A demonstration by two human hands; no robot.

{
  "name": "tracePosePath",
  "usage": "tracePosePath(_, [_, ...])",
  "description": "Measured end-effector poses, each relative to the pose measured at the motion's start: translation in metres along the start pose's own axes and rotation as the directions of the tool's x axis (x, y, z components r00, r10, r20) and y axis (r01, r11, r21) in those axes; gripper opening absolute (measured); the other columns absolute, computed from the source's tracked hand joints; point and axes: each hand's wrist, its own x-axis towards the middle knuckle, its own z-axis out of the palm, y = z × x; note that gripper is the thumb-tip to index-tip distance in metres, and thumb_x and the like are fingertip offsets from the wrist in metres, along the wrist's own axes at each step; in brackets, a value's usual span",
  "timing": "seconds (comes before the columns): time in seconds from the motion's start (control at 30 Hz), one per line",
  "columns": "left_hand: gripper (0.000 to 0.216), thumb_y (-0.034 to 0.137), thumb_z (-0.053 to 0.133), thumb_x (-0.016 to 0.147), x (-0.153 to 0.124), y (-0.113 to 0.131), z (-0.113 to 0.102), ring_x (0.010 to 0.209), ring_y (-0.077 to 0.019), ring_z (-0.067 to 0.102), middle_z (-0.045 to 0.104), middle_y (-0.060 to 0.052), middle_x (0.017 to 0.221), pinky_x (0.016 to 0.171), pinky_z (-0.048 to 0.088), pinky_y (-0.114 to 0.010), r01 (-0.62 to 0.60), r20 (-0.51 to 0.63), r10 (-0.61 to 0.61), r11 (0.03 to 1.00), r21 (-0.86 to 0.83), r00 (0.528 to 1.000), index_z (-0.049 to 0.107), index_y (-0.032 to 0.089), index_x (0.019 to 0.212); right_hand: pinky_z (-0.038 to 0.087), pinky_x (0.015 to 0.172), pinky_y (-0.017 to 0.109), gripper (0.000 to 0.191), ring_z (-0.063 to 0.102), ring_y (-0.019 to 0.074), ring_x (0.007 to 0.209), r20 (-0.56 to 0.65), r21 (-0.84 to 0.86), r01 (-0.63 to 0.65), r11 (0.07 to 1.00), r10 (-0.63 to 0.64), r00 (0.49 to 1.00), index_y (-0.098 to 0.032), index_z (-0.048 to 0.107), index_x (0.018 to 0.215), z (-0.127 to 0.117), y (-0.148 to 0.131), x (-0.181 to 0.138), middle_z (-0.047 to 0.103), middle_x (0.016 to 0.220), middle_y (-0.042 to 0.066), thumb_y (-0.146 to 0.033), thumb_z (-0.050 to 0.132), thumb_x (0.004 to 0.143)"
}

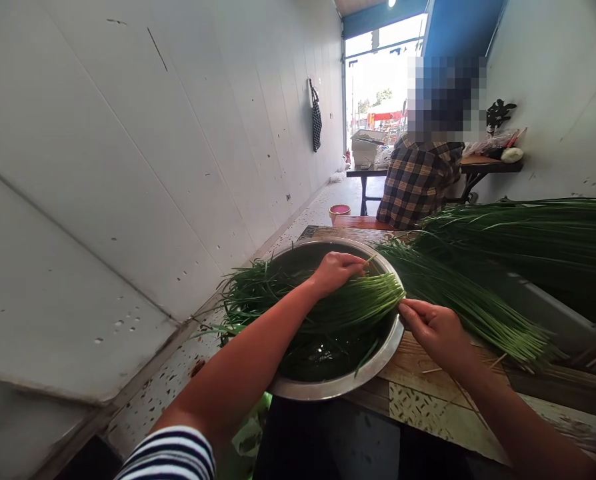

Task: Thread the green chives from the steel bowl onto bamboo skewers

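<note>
A bundle of green chives (323,303) lies across a steel basin (378,363) with dark water in it. My left hand (335,270) rests curled on top of the bundle near its cut ends, fingers closed on the stalks. My right hand (431,327) sits at the basin's right rim, fingers pinched together at the bundle's tips; what they pinch is too small to name.
A large heap of chives (508,267) covers the wooden table (418,373) to the right. A person in a plaid shirt (418,180) sits beyond the table, back turned. A white wall (128,167) runs along the left. A pink bucket (339,212) stands on the floor.
</note>
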Motion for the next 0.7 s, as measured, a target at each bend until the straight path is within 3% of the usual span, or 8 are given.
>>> tracePosePath(0.7, [0.027,0.026,0.060,0.077,0.0023,-0.0028,0.0014,0.073,-0.0132,0.062,0.073,-0.005,0.079,0.074,0.049,-0.024,0.004,0.010,-0.004,0.999,-0.052,1.000,0.074,0.013,0.097,0.051,0.057,0.026,0.033,0.066,0.0192,0.067,0.013,0.030,-0.007,1.000,0.007,1.000,-0.015,0.076,0.090,-0.0019,-0.0022,0.0002,0.073,0.073,0.004,-0.037,0.051,0.086])
